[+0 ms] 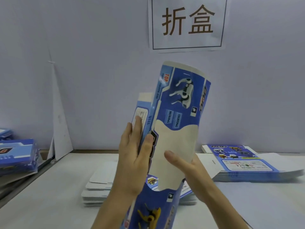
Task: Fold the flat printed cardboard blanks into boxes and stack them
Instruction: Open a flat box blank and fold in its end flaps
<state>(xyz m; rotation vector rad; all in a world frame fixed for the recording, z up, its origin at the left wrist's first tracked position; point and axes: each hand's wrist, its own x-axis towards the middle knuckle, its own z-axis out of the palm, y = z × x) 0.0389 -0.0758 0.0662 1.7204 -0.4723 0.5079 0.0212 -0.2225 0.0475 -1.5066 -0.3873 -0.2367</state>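
Note:
I hold one blue printed cardboard blank [178,116] upright in front of me, bowed along its length, with a robot dog picture and a cream cut-out panel. My left hand [133,156] grips its left folded edge, thumb on the front and fingers on the side panel. My right hand [186,164] holds the right lower part, thumb on the cream panel and fingers behind. A pile of flat blanks [97,187] lies on the table under my arms. A second pile of printed blanks [247,164] lies at the right.
Folded blue boxes [18,156] are stacked at the far left beyond the white table's [49,195] edge. A white wall with a paper sign [187,22] stands behind. A white board [61,129] leans in the corner.

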